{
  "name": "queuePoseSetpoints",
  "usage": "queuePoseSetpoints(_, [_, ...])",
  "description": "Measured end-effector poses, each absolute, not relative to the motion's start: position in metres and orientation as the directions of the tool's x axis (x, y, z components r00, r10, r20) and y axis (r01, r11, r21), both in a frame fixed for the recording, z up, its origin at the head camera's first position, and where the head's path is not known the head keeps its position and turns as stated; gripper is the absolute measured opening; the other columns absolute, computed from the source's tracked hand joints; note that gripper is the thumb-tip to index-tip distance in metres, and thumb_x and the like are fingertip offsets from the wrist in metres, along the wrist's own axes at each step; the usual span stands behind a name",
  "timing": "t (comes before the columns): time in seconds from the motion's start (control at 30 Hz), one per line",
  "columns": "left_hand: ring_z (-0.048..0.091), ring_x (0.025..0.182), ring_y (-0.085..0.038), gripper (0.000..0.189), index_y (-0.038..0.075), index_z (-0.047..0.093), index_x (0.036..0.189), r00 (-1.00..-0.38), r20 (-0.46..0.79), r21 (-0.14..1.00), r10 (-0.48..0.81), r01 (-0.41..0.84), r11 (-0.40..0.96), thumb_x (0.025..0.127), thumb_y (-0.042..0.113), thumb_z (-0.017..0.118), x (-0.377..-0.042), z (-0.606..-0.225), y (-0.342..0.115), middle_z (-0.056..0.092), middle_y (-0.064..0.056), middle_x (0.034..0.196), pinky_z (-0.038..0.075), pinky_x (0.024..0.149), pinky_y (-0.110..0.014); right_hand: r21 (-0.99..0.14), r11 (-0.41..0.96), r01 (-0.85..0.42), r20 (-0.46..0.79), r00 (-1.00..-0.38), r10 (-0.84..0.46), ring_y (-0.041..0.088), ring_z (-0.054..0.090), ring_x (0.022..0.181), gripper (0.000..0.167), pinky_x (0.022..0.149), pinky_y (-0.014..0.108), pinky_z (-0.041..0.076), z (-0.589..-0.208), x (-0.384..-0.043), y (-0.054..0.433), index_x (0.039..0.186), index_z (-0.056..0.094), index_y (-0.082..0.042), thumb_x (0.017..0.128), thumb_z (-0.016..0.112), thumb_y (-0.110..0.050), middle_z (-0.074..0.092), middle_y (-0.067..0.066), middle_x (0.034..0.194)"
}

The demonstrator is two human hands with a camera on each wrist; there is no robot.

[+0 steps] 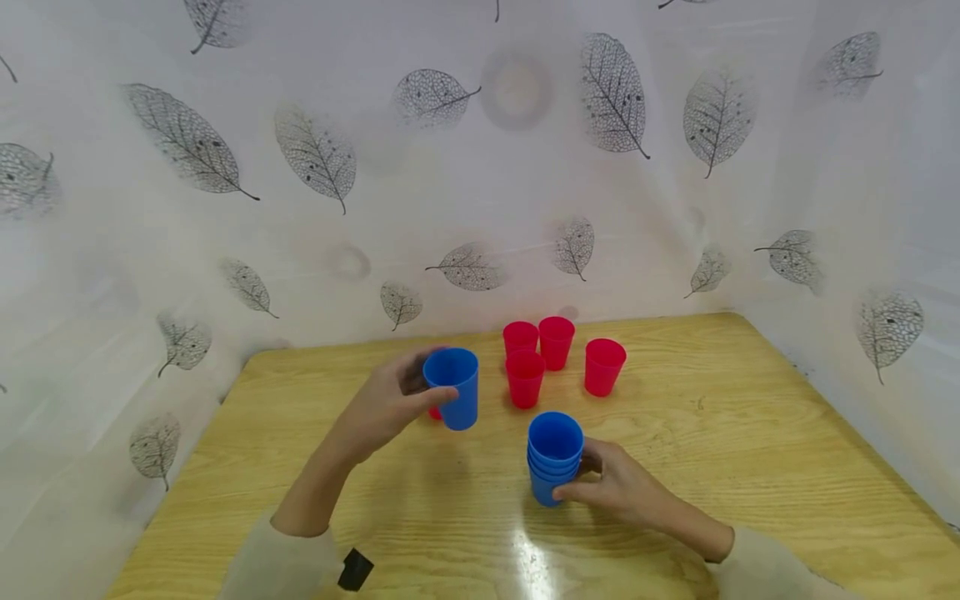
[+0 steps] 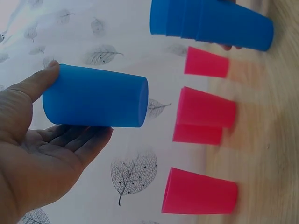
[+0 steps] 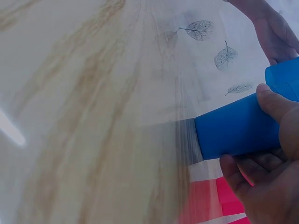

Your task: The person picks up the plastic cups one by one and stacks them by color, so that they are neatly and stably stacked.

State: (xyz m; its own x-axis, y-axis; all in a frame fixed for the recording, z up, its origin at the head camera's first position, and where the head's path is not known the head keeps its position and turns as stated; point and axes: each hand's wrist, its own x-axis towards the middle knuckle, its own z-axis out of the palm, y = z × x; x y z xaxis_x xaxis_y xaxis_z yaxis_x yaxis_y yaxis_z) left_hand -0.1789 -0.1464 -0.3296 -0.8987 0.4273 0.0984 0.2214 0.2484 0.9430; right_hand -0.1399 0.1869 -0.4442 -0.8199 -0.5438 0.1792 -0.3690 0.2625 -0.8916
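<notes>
My left hand (image 1: 384, 407) grips a single blue cup (image 1: 462, 402) between thumb and fingers, up off the table with its mouth upward. In the left wrist view, the thumb lies at the rim of this cup (image 2: 96, 95) and the fingers run along its other side. My right hand (image 1: 621, 485) holds a stack of several nested blue cups (image 1: 553, 475), thumb on the near side. The right wrist view puts the base of the stack (image 3: 236, 130) right at the tabletop, beside its reflection. The stack is right of the single cup and nearer me.
Several red cups stand mouth up toward the back of the wooden table (image 1: 750, 433), including a front one (image 1: 525, 382) and a right one (image 1: 603, 368). Another red cup (image 1: 435, 413) is mostly hidden behind the left hand's cup. A leaf-patterned sheet (image 1: 480, 183) encloses the table's back and sides.
</notes>
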Motion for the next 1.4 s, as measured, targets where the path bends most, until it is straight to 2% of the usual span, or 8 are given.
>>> queuePoseSetpoints(0.2, [0.063, 0.123, -0.038, 0.062, -0.001, 0.045, 0.151, -0.886, 0.109, 0.947, 0.45, 0.23, 0.224, 0.098, 0.016, 0.073, -0.166, -0.326, -0.141, 0.059, -0.022, 0.139, 0.057, 0.097, -0.048, -0.894, 0.267, -0.359, 0.167, -0.822, -0.544, 0.016, 0.068, 0.108, 0.053, 0.089, 0.033, 0.059, -0.444, -0.141, 0.186, 0.137, 0.059, 0.003, 0.092, 0.08, -0.016, 0.07, 0.014, 0.123])
queuePoseSetpoints(0.37, [0.063, 0.124, -0.037, 0.062, -0.001, 0.046, 0.15, -0.871, 0.137, 0.943, 0.471, 0.261, 0.207, 0.098, 0.016, 0.074, -0.161, -0.322, -0.132, 0.06, -0.021, 0.139, 0.054, 0.101, -0.045, -0.894, 0.267, -0.359, 0.169, -0.824, -0.542, 0.015, 0.068, 0.108, 0.052, 0.089, 0.033, 0.059, -0.444, -0.141, 0.186, 0.136, 0.059, 0.003, 0.092, 0.08, -0.016, 0.071, 0.013, 0.122])
queuePoseSetpoints(0.67, [0.065, 0.122, -0.03, 0.06, 0.004, 0.05, 0.149, -0.844, 0.181, 0.947, 0.504, 0.289, 0.143, 0.096, 0.015, 0.076, -0.159, -0.312, -0.105, 0.063, -0.013, 0.137, 0.055, 0.1, -0.039, -0.893, 0.249, -0.376, 0.19, -0.814, -0.549, 0.015, 0.069, 0.106, 0.05, 0.088, 0.034, 0.059, -0.446, -0.142, 0.186, 0.134, 0.06, 0.004, 0.092, 0.08, -0.014, 0.071, 0.013, 0.12])
queuePoseSetpoints(0.8, [0.065, 0.122, -0.03, 0.061, 0.004, 0.049, 0.15, -0.826, 0.189, 0.946, 0.53, 0.299, 0.128, 0.096, 0.016, 0.075, -0.159, -0.309, -0.092, 0.063, -0.012, 0.138, 0.055, 0.1, -0.04, -0.898, 0.236, -0.37, 0.186, -0.808, -0.56, 0.016, 0.069, 0.108, 0.049, 0.088, 0.034, 0.059, -0.446, -0.142, 0.187, 0.136, 0.059, 0.004, 0.094, 0.078, -0.013, 0.071, 0.014, 0.122])
queuePoseSetpoints(1.1, [0.065, 0.121, -0.029, 0.062, 0.001, 0.046, 0.15, -0.784, 0.219, 0.942, 0.581, 0.325, 0.084, 0.096, 0.012, 0.075, -0.16, -0.306, -0.065, 0.062, -0.016, 0.137, 0.055, 0.099, -0.038, -0.893, 0.239, -0.382, 0.194, -0.805, -0.561, 0.016, 0.069, 0.107, 0.05, 0.088, 0.034, 0.059, -0.445, -0.141, 0.187, 0.137, 0.057, 0.005, 0.094, 0.077, -0.013, 0.071, 0.014, 0.121])
queuePoseSetpoints(1.4, [0.064, 0.124, -0.03, 0.066, 0.002, 0.045, 0.152, -0.779, 0.198, 0.94, 0.595, 0.322, 0.109, 0.096, 0.013, 0.075, -0.157, -0.311, -0.051, 0.061, -0.016, 0.14, 0.055, 0.1, -0.036, -0.892, 0.24, -0.382, 0.193, -0.805, -0.561, 0.017, 0.068, 0.109, 0.051, 0.089, 0.034, 0.059, -0.446, -0.141, 0.188, 0.137, 0.056, 0.004, 0.095, 0.077, -0.013, 0.07, 0.015, 0.124])
